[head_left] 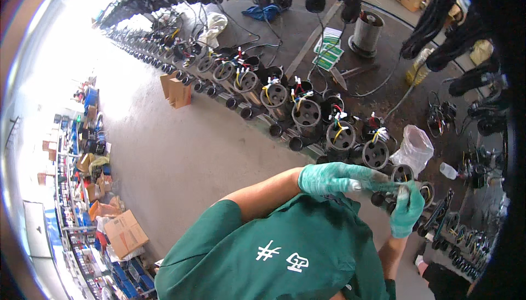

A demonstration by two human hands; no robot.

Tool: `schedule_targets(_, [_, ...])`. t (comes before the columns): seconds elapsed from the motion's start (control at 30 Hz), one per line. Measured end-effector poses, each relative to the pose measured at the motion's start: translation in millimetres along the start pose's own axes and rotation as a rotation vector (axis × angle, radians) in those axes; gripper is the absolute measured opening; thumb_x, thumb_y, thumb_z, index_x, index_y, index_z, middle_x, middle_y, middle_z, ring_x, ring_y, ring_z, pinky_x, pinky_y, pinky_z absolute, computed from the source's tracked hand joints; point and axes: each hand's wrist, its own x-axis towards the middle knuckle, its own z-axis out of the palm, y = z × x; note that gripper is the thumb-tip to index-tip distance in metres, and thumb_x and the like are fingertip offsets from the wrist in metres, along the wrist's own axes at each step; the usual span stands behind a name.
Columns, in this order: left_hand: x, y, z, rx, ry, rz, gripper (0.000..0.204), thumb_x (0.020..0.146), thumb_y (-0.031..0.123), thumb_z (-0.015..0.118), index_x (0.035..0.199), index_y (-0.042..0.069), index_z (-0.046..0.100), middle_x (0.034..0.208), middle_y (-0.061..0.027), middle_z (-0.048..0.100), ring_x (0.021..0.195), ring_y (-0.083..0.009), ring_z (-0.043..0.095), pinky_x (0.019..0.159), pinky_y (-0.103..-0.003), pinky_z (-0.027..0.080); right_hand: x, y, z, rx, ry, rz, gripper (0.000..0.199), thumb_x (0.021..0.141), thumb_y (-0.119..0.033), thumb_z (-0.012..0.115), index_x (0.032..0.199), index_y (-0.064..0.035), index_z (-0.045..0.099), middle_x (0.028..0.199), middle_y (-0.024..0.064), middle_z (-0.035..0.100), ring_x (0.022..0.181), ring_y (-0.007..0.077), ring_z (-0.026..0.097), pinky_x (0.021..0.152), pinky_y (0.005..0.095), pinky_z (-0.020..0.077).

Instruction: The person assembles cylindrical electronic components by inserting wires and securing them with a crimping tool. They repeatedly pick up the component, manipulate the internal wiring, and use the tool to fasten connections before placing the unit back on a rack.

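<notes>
Head view: left hand (334, 178) in a green glove, fingers pinched shut on a thin wire end (395, 186), meeting right hand (406, 209), also gloved, curled closed around the same wire. Both held just above the nearest motor stator (401, 173), last in a long row of stators (274, 94) on the concrete floor (181, 157). Clear plastic bag (415, 146) just beside.

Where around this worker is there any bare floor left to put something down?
The wide grey concrete floor between the row of motor housings and the cardboard boxes lies bare. Around the gloved left hand and right hand it is crowded with housings, wires and a plastic bag.
</notes>
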Motion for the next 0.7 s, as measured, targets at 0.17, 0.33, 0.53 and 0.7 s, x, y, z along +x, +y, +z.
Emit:
schedule_targets(0.17, [-1.0,-11.6,6.4,0.120,0.174,-0.029,0.045,0.111,0.036,0.051,0.137,-0.001,0.060,0.136,-0.0118,0.063,0.123,-0.0232,0.059,0.112,-0.040,0.044,19.1,-18.8,21.8,-0.019,-0.376,-0.176,0.029,0.093,-0.030,0.074,0.093,-0.0039,0.060,0.078,0.0129,0.057,0.067,0.0355,0.060,0.059,0.0421,0.0465])
schedule_targets(0.33, [-1.4,-6.0,7.0,0.048,0.323,-0.272,0.046,0.109,0.042,0.055,0.129,0.001,0.065,0.109,-0.0066,0.073,0.102,-0.0151,0.065,0.089,-0.034,0.057,13.0,-12.5,50.1,-0.119,-0.325,-0.236,0.030,0.096,-0.027,0.070,0.086,-0.0035,0.055,0.075,0.0175,0.054,0.065,0.0414,0.056,0.056,0.0483,0.0422])
schedule_targets(0.53, [-18.3,-0.9,4.6,-0.304,0.300,-0.126,0.057,0.108,0.043,0.055,0.140,-0.003,0.062,0.129,-0.0141,0.071,0.120,-0.0233,0.066,0.108,-0.042,0.051,9.8,-7.8,52.9,-0.124,-0.127,-0.193,0.024,0.101,-0.020,0.062,0.084,-0.0032,0.058,0.068,0.0194,0.055,0.060,0.0434,0.052,0.056,0.0511,0.0391])
schedule_targets(0.7, [-34.2,0.5,10.6,-0.295,0.447,-0.081,0.065,0.104,0.052,0.059,0.133,-0.006,0.067,0.119,-0.0174,0.074,0.112,-0.0229,0.068,0.102,-0.040,0.053,12.2,7.4,64.0,-0.095,0.033,-0.233,0.023,0.101,-0.020,0.063,0.087,-0.0028,0.060,0.068,0.0157,0.055,0.059,0.0362,0.053,0.058,0.0458,0.0411])
